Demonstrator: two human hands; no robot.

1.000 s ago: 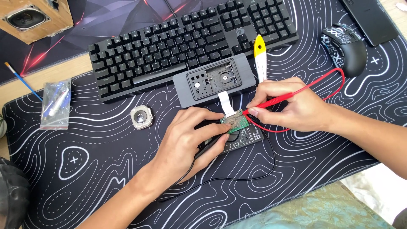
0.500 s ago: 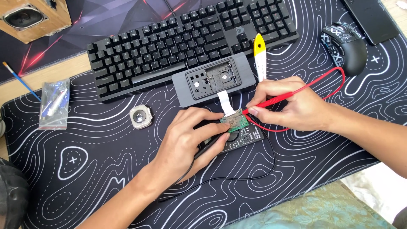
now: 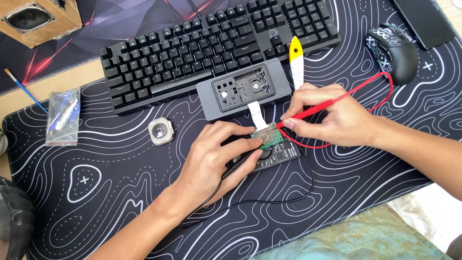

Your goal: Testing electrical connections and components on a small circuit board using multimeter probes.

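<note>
- We see a clear plastic bag [image 3: 62, 117], rectangular with bluish parts inside, lying at the left of the patterned mat [image 3: 115, 202] on the tabletop.
- Left hand [image 3: 216, 156] is closed around the black probe [image 3: 239, 164], its tip at the small green circuit board [image 3: 267, 138].
- Right hand [image 3: 325, 118] pinches the red probe [image 3: 308, 110], tip on the same board.
- The board sits on a black meter [image 3: 279, 156] with white label print, mid-mat.
- A grey opened case [image 3: 244, 92] lies just behind, a white ribbon [image 3: 258, 114] running to the board.
- Around: keyboard [image 3: 211, 45], yellow-white pry tool [image 3: 297, 65], mouse [image 3: 393, 50], small round watch body [image 3: 160, 130], wooden speaker [image 3: 38, 19].
</note>
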